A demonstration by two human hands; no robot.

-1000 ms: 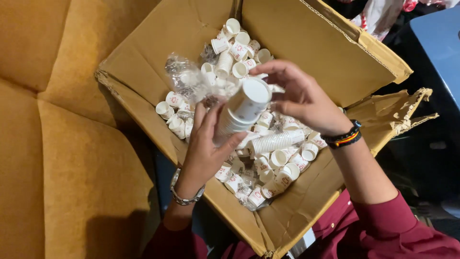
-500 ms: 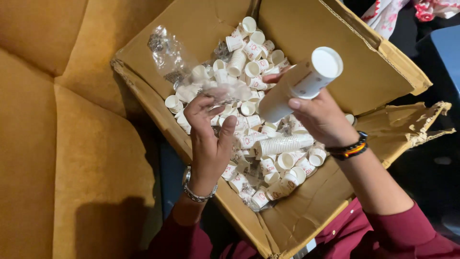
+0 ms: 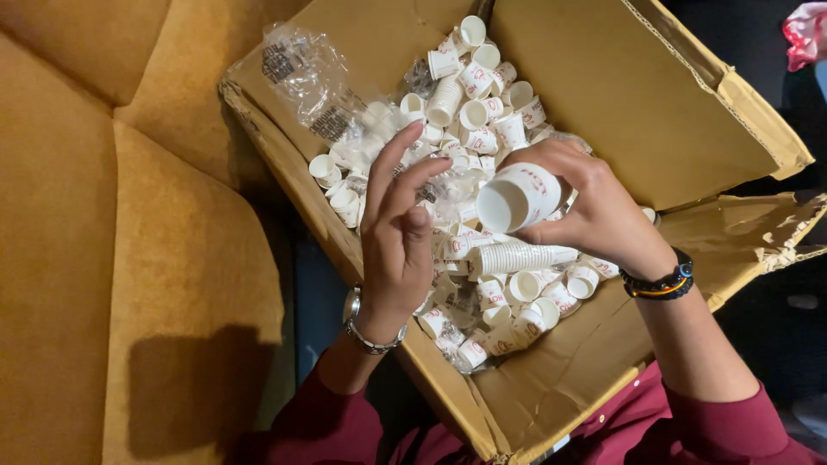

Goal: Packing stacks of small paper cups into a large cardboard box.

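One open cardboard box holds dozens of small white paper cups, too many and too heaped to count exactly. One nested stack of cups lies among them. One clear plastic wrapper is there. Two hands show: left hand, right hand.

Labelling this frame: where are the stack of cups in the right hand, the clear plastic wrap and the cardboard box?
stack of cups (image 3: 517, 196), head view, side wall
clear plastic wrap (image 3: 314, 82), head view, crumpled middle
cardboard box (image 3: 637, 95), head view, inner flap
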